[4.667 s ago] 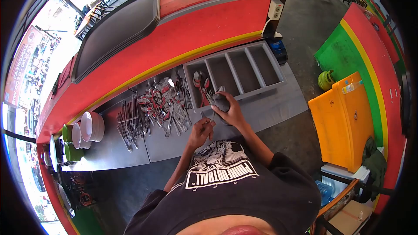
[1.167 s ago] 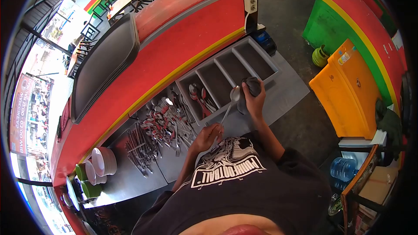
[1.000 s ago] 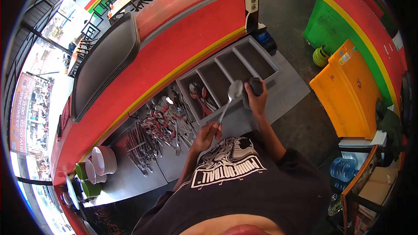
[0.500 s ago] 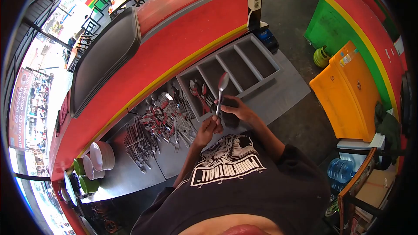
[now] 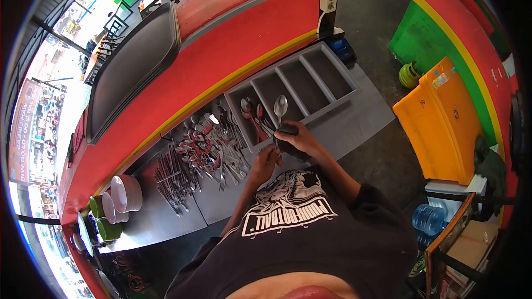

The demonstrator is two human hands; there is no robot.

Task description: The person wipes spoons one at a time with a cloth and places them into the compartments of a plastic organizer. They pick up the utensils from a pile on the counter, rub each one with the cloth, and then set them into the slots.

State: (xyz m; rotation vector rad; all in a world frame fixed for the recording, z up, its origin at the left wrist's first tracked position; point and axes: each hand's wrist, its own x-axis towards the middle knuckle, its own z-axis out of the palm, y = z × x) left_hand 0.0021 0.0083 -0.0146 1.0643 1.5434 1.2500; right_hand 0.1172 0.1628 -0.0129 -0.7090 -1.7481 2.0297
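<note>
Both hands met just above the near edge of the grey desk [image 5: 354,122], in front of the person's chest. The left hand [image 5: 265,161] was pinched shut on the lower end of a metal spoon [image 5: 279,115], which stood nearly upright with its bowl uppermost. The right hand [image 5: 301,139] was curled closed around a dark cloth [image 5: 287,130] wrapped about the spoon's handle just above the left fingers. The spoon's bowl showed over the left part of a grey divided cutlery tray [image 5: 332,99] set along the desk's far edge, against a red counter. Its leftmost compartment held a few spoons [image 5: 252,116]; the other compartments looked bare. A heap of loose cutlery [image 5: 210,144] lay left of the tray, with a second bundle [image 5: 169,174] further left and white bowls [image 5: 124,194] near the desk's left end. Judging by the grip, the step in hand was wiping the spoon's handle dry. Setting it down among the tray's spoons would call for the cloth hand to let go and the left hand to tip the spoon flat over that leftmost compartment.
</note>
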